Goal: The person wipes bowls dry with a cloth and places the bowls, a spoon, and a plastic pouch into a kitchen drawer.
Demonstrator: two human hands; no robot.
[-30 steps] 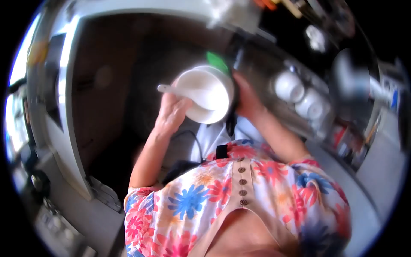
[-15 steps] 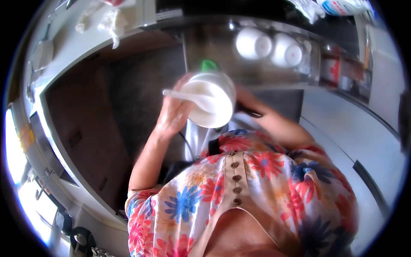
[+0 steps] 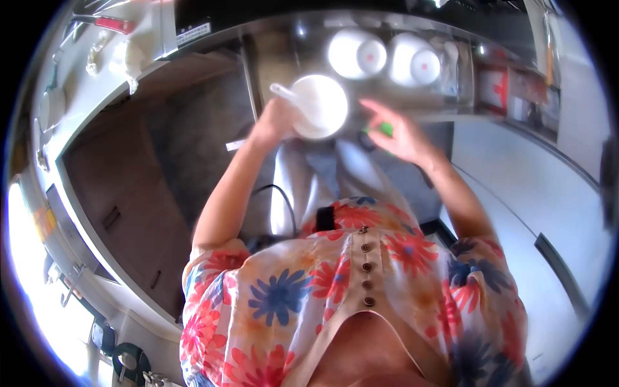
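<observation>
My left hand (image 3: 276,122) grips the left rim of a white bowl (image 3: 330,106). A white spoon (image 3: 287,95) lies in the bowl, its handle sticking out over the rim above that hand. To the bowl's right, apart from it, is my right hand (image 3: 401,137), blurred, with its index finger stretched out. A small green thing (image 3: 385,129) with a dark part beside it shows among the other fingers, which curl round it; its shape is too blurred to make out.
Beyond my hands, an open drawer (image 3: 445,116) holds two white bowls (image 3: 356,54) (image 3: 414,59) and a red-and-white packet (image 3: 495,89). A counter (image 3: 151,29) at the upper left bears a red-handled tool (image 3: 113,24) and crumpled white material (image 3: 129,61). White cabinet fronts (image 3: 503,174) stand at the right.
The bowl and spoon have moved forward with my left hand, toward the drawer. My right hand has come away from the bowl to the right, with the green thing. The view has shifted.
</observation>
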